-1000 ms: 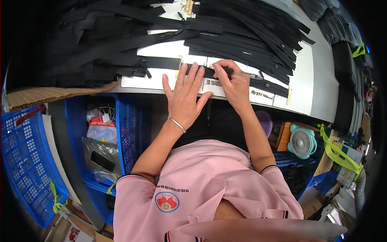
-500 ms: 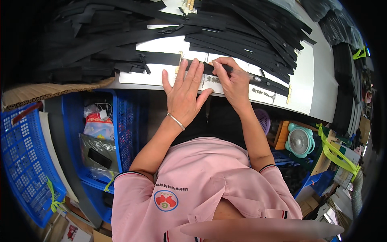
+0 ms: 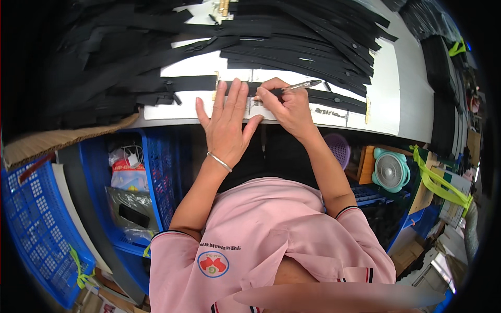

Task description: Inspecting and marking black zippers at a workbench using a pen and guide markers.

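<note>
Grey worktop (image 3: 417,107) spans the far side of the scene, a white board (image 3: 387,86) lying on it, with a blue perforated basket (image 3: 39,219) low on the left and a teal fan (image 3: 390,171) on the right. Along the board's near part lies a black zipper tape (image 3: 326,97), passing under the fingers of the left hand (image 3: 227,117), which is spread flat and grasps nothing. The right hand (image 3: 290,108) pinches a clear-barrelled pen (image 3: 302,85), its tail angled up to the right; whether the tip touches the tape or the board is too small to tell. This one tape seems to be midway through handling. Many others lie in a left heap (image 3: 99,73) and a right heap (image 3: 308,57), and which of them are finished cannot be told. The tapes look like flat, matte woven fabric, long and narrow, tangled on the left and more nearly parallel on the right. Dark smudged marks spot the smooth board, and corrugated cardboard (image 3: 73,136) curves at its left.
</note>
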`<state>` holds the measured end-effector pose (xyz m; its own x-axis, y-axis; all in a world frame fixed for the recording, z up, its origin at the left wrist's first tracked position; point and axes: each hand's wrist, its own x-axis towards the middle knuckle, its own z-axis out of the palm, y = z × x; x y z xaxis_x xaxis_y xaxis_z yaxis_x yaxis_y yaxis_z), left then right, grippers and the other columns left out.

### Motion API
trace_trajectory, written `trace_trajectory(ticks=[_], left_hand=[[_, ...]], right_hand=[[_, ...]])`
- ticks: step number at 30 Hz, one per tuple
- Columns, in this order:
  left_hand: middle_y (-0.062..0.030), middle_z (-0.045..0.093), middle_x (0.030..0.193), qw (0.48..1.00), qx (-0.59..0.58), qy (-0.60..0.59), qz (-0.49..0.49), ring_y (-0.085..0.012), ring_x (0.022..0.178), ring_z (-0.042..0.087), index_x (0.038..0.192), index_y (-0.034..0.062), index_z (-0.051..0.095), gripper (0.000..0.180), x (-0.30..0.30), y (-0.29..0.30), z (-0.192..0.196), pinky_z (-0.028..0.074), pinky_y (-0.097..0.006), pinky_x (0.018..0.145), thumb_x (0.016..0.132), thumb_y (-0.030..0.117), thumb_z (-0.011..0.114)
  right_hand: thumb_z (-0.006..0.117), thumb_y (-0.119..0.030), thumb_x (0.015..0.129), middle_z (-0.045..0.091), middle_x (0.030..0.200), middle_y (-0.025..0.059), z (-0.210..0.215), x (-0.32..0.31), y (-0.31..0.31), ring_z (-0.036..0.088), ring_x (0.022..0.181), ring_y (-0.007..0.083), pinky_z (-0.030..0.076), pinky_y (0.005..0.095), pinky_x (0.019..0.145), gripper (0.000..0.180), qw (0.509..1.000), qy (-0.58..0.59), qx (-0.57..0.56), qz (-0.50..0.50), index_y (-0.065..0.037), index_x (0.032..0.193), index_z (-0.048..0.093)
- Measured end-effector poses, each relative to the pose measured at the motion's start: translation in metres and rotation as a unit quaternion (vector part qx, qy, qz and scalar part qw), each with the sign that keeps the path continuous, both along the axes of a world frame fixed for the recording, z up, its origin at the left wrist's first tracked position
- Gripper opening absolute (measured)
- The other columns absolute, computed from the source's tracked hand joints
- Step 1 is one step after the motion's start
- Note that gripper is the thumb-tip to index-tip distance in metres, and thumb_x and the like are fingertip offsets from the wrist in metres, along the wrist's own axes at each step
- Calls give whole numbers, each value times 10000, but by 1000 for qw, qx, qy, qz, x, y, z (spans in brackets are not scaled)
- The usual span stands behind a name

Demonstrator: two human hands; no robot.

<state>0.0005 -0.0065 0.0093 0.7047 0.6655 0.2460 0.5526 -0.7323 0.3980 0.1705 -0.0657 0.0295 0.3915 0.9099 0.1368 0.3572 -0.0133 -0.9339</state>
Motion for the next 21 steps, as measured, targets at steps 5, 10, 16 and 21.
trace_trajectory(ticks=[5,10,16,21], left_hand=[[-38,467,1589,1000,18,2,1,-265,1517,337,1529,108,487,735,-1,1,-4,43,-612,1211,912,427,725],[-47,478,1581,1000,30,1,-6,-270,1518,335,1520,103,501,733,0,1,-6,32,-611,1212,907,433,730],[-61,464,1594,1000,20,2,-11,-284,1526,322,1538,102,480,745,1,1,-4,20,-610,1213,915,423,731],[-70,445,1609,1000,21,14,-15,-292,1534,308,1551,91,458,744,1,1,-2,4,-612,1213,932,412,718]], right_hand=[[667,-88,971,704,738,17,11,13,-28,603,618,51,452,232,539,151,989,23,64,-129,21,877,712],[662,-75,977,684,715,19,0,47,-56,515,566,19,393,224,506,128,972,-59,43,-221,18,900,704],[652,-86,991,625,670,-1,-4,49,-57,509,575,24,385,217,521,123,969,-81,18,-232,14,933,694],[682,-78,963,600,614,3,-6,49,-52,512,508,36,378,236,480,107,967,-82,42,-235,9,900,694]])
